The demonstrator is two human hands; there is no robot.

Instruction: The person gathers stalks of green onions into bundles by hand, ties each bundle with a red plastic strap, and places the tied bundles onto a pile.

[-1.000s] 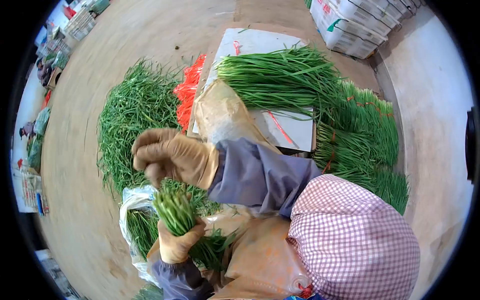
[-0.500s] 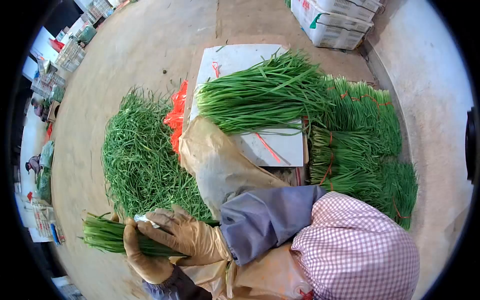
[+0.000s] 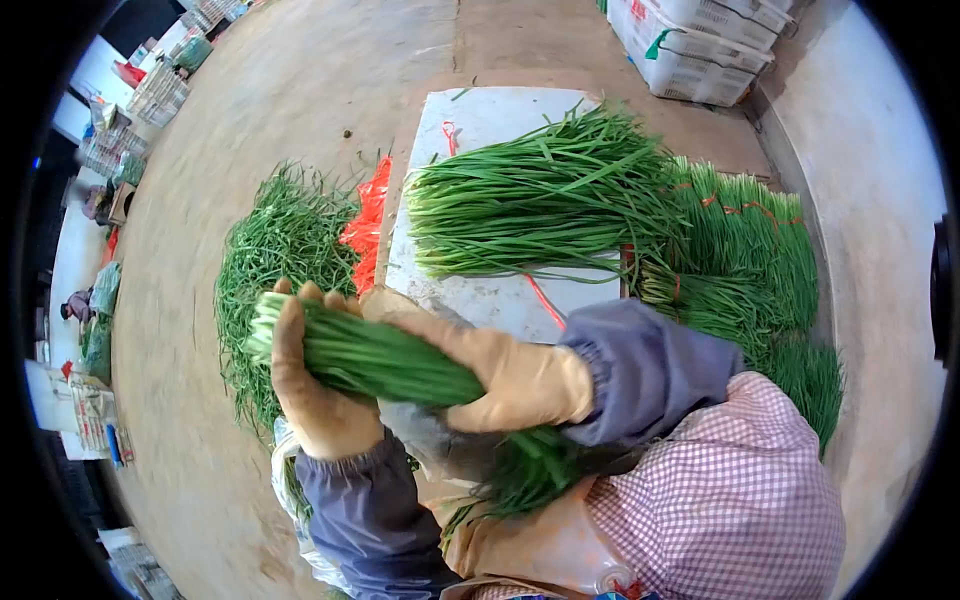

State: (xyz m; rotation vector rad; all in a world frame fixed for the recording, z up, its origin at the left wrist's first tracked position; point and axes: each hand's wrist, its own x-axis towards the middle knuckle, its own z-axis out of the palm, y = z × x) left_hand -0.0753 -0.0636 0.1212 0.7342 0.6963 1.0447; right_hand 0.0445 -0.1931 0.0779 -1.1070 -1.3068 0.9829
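A bunch of garlic chives point(image 3: 385, 355) is held up in front of me, pale cut ends to the left and green leaves trailing down to the right. My left hand point(image 3: 320, 400), in a tan glove, wraps round it near the pale ends. Farther along the leaves, my gloved right hand point(image 3: 520, 378) is closed on the same bunch. Both hands are slightly blurred. Behind them, a large heap of untied chives point(image 3: 540, 195) lies on a white board point(image 3: 490, 108). Red ties point(image 3: 370, 225) hang at the board's left edge.
Loose, tangled leaves point(image 3: 275, 235) are piled on the floor at left. Tied chive bundles point(image 3: 745, 235) stand to the right of the board, beside a wall. White plastic crates point(image 3: 700, 65) are stacked at the back right. People and baskets appear far left.
Both hands have risen from the lower left and moved right with the chives. My right hand has shifted along toward the leaves. The small white thing near my fingers no longer shows.
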